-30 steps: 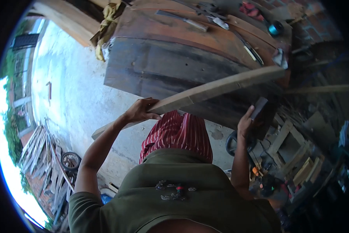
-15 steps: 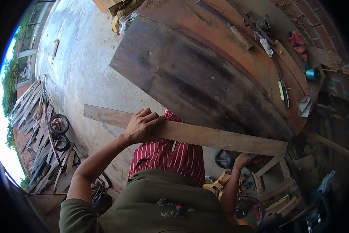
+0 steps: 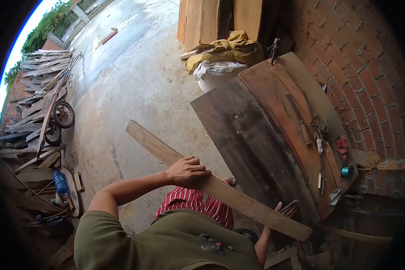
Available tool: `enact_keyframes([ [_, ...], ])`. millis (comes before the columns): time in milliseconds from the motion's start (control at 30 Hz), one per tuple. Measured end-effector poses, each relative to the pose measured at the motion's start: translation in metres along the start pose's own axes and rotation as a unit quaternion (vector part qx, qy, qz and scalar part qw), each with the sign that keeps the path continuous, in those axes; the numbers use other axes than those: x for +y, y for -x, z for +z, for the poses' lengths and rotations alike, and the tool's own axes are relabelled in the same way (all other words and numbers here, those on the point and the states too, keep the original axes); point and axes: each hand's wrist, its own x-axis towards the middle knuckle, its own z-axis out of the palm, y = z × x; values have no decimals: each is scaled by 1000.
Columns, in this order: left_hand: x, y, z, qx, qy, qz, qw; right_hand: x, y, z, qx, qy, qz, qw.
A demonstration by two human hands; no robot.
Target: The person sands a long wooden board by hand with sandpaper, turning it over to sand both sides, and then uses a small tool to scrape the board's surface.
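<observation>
A long wooden plank (image 3: 238, 196) lies slantwise in front of the body, above the striped red trousers. My left hand (image 3: 188, 172) is closed over the plank left of its middle. Near the plank's lower right end, my right hand (image 3: 287, 210) comes from underneath, its thumb and fingers showing past the far edge. Between those fingers is a thin, pencil-like object (image 3: 289, 204), too small to identify. Beyond the plank stands a large dark worktable (image 3: 252, 139), with a long blade with a wooden handle (image 3: 299, 119) on its far side.
A brick wall (image 3: 360, 76) rises at right. On the table's far side are a red cloth (image 3: 342, 147) and a teal spool (image 3: 347, 171). A yellow sack (image 3: 238, 48) sits at the top; wheels (image 3: 63, 114) and stacked scrap boards (image 3: 42, 67) are at left.
The view has turned, and the plank now slopes more steeply down to the right. My right hand's fingers, hidden beneath the plank before, now show beyond its edge. My left hand still grips it.
</observation>
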Motion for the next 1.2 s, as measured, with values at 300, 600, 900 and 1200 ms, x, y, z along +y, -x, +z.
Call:
enact_keyframes([
  [300,-30,123,-23,102,-3,-19,995,-110,6,-37,-211,-494,93,838],
  [600,-58,263,-22,186,31,-140,972,-306,21,-73,-379,-918,-5,113],
  [900,-86,390,-7,173,27,-306,936,-532,38,-117,-475,-835,-223,169],
  [1200,-157,463,-11,223,20,-450,864,-787,109,-57,-603,-719,-328,113],
])
